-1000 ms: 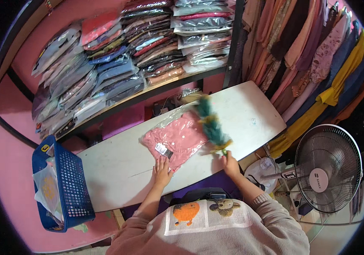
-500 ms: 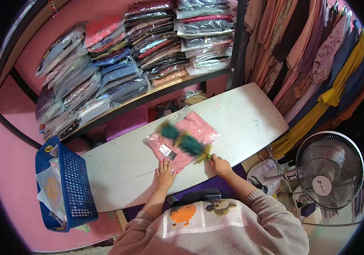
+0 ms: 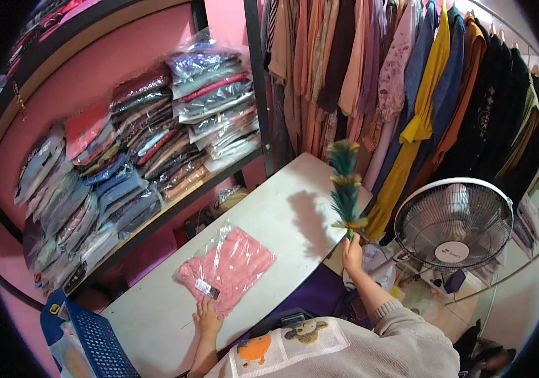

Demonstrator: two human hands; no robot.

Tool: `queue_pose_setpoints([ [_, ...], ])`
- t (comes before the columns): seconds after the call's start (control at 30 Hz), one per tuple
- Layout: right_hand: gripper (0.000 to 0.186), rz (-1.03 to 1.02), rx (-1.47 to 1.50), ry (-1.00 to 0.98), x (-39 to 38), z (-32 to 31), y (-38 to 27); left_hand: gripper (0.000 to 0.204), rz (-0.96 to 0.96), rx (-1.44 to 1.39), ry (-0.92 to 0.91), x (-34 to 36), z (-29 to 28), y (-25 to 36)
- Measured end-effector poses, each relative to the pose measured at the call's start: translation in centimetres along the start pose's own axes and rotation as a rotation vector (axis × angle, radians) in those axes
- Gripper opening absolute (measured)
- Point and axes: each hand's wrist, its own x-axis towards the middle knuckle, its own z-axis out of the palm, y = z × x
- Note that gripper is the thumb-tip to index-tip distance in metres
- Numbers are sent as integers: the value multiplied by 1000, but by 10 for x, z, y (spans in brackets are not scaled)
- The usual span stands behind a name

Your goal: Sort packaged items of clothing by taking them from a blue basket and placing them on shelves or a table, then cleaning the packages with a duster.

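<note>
A pink garment (image 3: 239, 259), folded in a clear plastic bag, lies on the white table. A printed tag (image 3: 207, 289) shows at its near left part. My left hand (image 3: 207, 320) rests open at the bag's near edge, its fingertips touching the plastic. In my right hand (image 3: 352, 253) is the green handle of a feather duster (image 3: 345, 189), gripped in closed fingers. The duster's dark green and yellow feathers point upward, raised near the table's right end and apart from the bag.
The white table (image 3: 156, 315) slants across the middle. A blue basket (image 3: 96, 337) stands at its left end, a fan (image 3: 453, 223) to the right. Bagged, folded clothes (image 3: 212, 94) fill a shelf behind; garments (image 3: 417, 126) hang on a rack at the far right.
My right hand has lifted the feather duster off the bagged garment and swung it to the right, upright. My left hand stays at the bag's near edge. The view has turned right.
</note>
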Motion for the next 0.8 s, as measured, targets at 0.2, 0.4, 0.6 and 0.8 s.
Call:
queue_pose_setpoints([
  [0.2,29,72,-372,-493,-49,26,54,76,-187,-386,154,56,29,-25],
  [0.4,32,10,-372,-576,-57,36,56,87,-308,-115,132,52,21,55],
  [0.6,33,-106,-387,-756,-80,42,41,89,-244,-26,43,36,12,29],
  [0.8,34,-280,-377,-948,-81,52,15,78,-12,269,-116,23,-29,-38],
])
